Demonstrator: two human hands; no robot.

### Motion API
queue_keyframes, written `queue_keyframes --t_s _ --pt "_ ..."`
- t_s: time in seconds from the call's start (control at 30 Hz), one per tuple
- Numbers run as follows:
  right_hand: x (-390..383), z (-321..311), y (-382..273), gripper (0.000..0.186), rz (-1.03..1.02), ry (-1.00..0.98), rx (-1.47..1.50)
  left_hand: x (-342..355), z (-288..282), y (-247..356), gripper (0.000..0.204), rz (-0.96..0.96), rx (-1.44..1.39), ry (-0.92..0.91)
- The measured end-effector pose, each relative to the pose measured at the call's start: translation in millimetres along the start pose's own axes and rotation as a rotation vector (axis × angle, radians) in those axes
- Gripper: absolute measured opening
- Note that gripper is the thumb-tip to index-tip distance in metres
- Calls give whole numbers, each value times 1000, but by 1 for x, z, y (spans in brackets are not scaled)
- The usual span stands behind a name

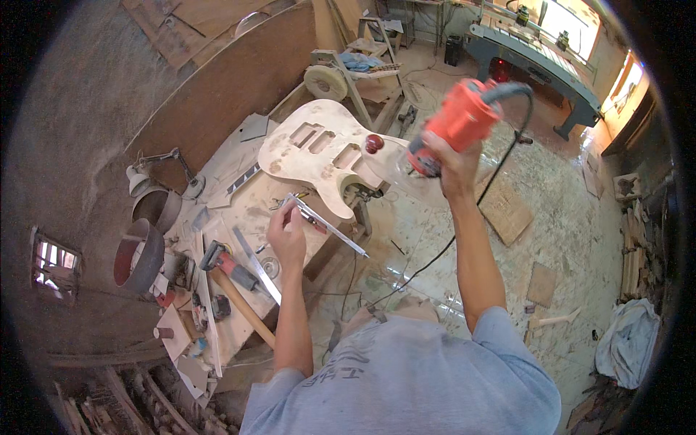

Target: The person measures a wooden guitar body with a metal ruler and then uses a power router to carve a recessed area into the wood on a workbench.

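Note:
In my right hand [458, 165] is a red trim router [467, 114], raised above the floor to the right of the bench. Its clear base is blurred, and a black cord [493, 177] hangs from its top. Lower and to the left, my left hand [287, 233] pinches a silver caliper [335, 230] that slants down to the right past the bench edge. Beyond that hand lies a pale wooden guitar body [286, 154] with several routed pockets. A glossy dark red round object [374, 143] rests on it near the neck end.
The dusty bench [254, 210] carries a red and black power tool [232, 267], a steel ruler [255, 262] and a desk lamp [138, 180]. A flat board [505, 210] lies on the floor at right. A large machine table [536, 65] stands at far right.

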State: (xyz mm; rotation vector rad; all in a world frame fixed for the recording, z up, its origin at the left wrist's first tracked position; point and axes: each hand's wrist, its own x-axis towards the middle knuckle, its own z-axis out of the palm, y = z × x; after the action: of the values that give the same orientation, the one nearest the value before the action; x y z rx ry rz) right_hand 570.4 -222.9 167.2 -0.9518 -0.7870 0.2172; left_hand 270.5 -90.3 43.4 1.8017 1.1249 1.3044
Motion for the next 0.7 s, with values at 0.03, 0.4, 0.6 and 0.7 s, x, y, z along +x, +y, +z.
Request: queue_keyframes --t_s 0.03,0.4,0.6,0.7 --pt "8 10 7 61 27 -42 -27 6 4 6 27 8 -20 -29" --pt "40 76 108 78 45 -389 -106 49 53 30 40 310 127 -245" --pt "54 71 128 78 29 -466 -214 59 81 24 43 345 240 -314" --pt "55 69 123 80 69 -478 -264 58 92 22 41 368 282 -286"
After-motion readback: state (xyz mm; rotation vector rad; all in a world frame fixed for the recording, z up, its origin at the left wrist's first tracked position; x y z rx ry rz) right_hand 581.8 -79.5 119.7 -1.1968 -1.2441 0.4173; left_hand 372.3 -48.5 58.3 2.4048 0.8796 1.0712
